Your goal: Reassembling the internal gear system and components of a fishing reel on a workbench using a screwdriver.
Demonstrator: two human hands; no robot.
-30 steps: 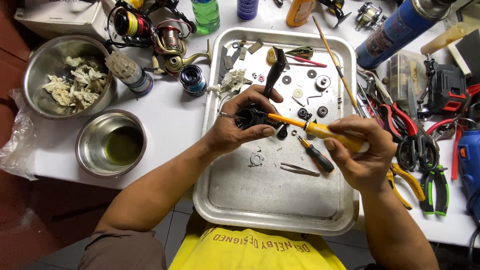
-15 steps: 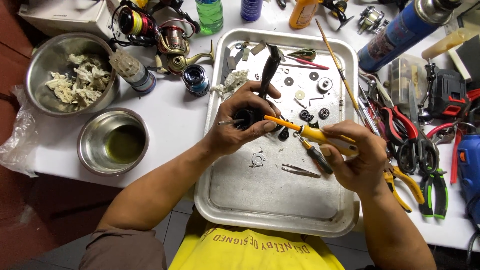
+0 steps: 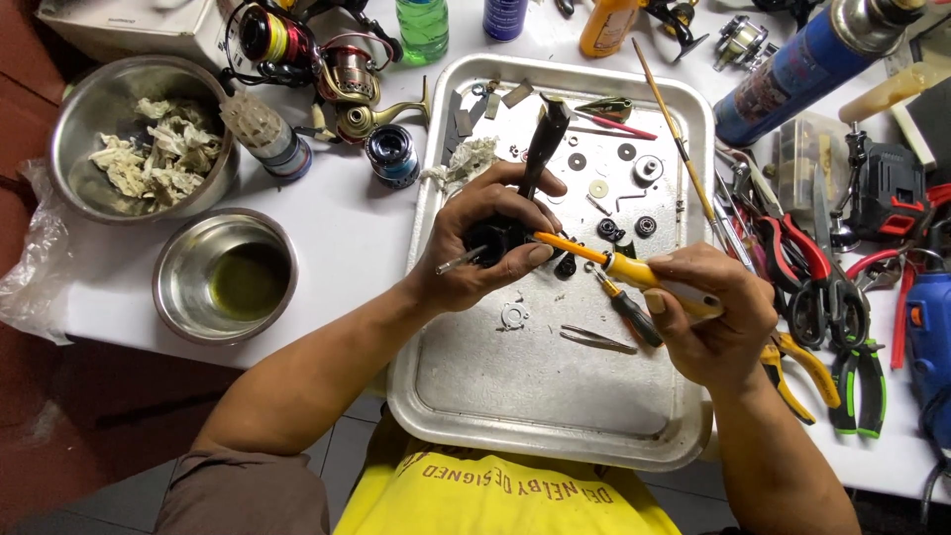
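— Left hand (image 3: pixel 485 248) clamped round the black reel body (image 3: pixel 500 238), held just above the metal tray (image 3: pixel 555 406), handle stem sticking up and away.

— And further right: right hand (image 3: pixel 713 317) pinching the yellow screwdriver (image 3: pixel 624 269), long axis slanting up-left, tip touching the reel body. Pliers (image 3: pixel 792 367) beside, on the bench (image 3: pixel 347 238).

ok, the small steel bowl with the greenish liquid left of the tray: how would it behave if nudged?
The steel bowl looks thin-walled, smooth and rounded, so it would probably slide easily on the white table. Its liquid sits low, likely sloshing rather than spilling. It stands near the table edge, so a push toward the person risks a fall.
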